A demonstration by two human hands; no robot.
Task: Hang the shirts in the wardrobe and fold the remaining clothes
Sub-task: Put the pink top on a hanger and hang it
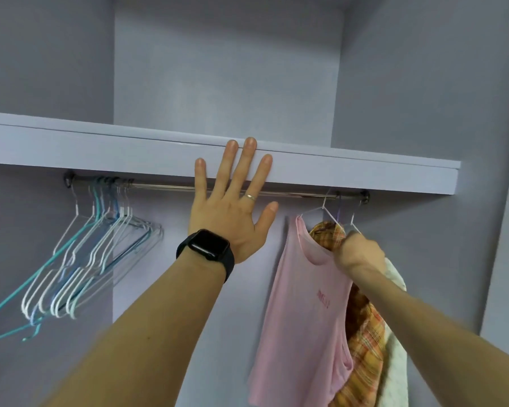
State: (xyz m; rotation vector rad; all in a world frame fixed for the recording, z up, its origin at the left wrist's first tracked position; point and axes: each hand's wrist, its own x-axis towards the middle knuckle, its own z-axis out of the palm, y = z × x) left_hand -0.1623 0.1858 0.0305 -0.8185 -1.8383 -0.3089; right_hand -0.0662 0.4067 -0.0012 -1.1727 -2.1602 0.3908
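Hands: two. Left hand (pixel 232 212) at centre, right hand (pixel 359 251) at 4 o'clock.
Watch (pixel 207 245): one. Ring (pixel 250 197): one.
Shelf (pixel 100 148): one. Rail (pixel 165 185): one.
Hung garments, 5 o'clock: three. Pink top (pixel 303 304), plaid shirt (pixel 365 342), white garment (pixel 397 333).
Loaded hangers (pixel 325 208), 3 o'clock: three hooks on rail.
Empty hangers (pixel 124 214), 9 o'clock: tight bunch, roughly eight, exact count unclear.

The rail (pixel 165 186) is bare mid-span, between empty hangers (pixel 100 245) bunched at left and hung clothes (pixel 303 304) at right; the shelf (pixel 100 148) overhangs just above it.
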